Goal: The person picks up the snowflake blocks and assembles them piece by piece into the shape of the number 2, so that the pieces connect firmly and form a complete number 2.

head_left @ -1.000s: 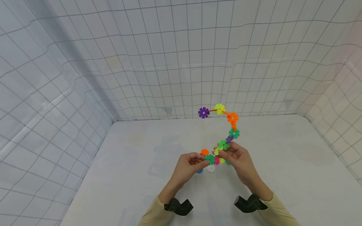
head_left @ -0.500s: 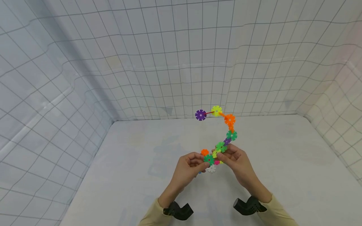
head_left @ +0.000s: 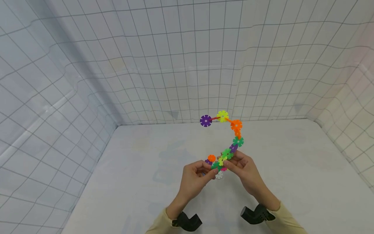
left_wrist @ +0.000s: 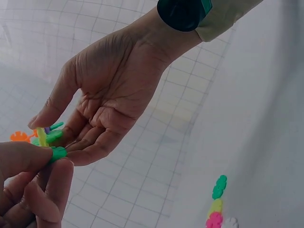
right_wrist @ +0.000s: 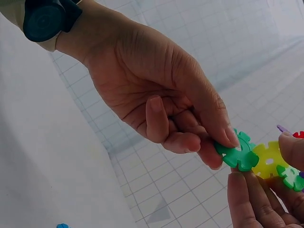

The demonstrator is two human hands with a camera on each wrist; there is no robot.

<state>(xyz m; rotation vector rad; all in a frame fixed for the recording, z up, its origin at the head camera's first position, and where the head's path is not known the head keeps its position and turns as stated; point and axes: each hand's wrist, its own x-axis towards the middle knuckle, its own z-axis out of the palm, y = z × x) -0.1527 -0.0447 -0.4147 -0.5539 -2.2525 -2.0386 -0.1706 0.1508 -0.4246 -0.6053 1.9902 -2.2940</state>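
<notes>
My left hand point(head_left: 194, 180) pinches a green notched plastic disc point(right_wrist: 241, 154) between thumb and fingers. My right hand point(head_left: 246, 170) pinches the yellow disc point(right_wrist: 268, 159) at the near end of a chain of interlocking snowflake discs. In the right wrist view the green disc's edge meets the yellow one's. From there the chain curves up and away through a light green disc point(head_left: 227, 154), a teal one point(head_left: 238, 141) and an orange one point(head_left: 236, 125). A purple disc point(head_left: 205, 121) ends it at the upper left. Fingers partly hide the pinched pieces.
Loose discs lie on the white table point(head_left: 140, 169) behind and below the hands: orange point(head_left: 211, 158), purple point(head_left: 208, 162), white point(head_left: 219, 175), pink point(left_wrist: 214, 220), yellow point(left_wrist: 215, 207), green point(left_wrist: 220, 186) and blue point(right_wrist: 62, 225). A white gridded sheet point(head_left: 187, 65) rises behind the table.
The right hand has brought the chain left and downward, so its yellow end now meets the green disc. The left hand has stayed nearly in place, turning the green disc slightly.
</notes>
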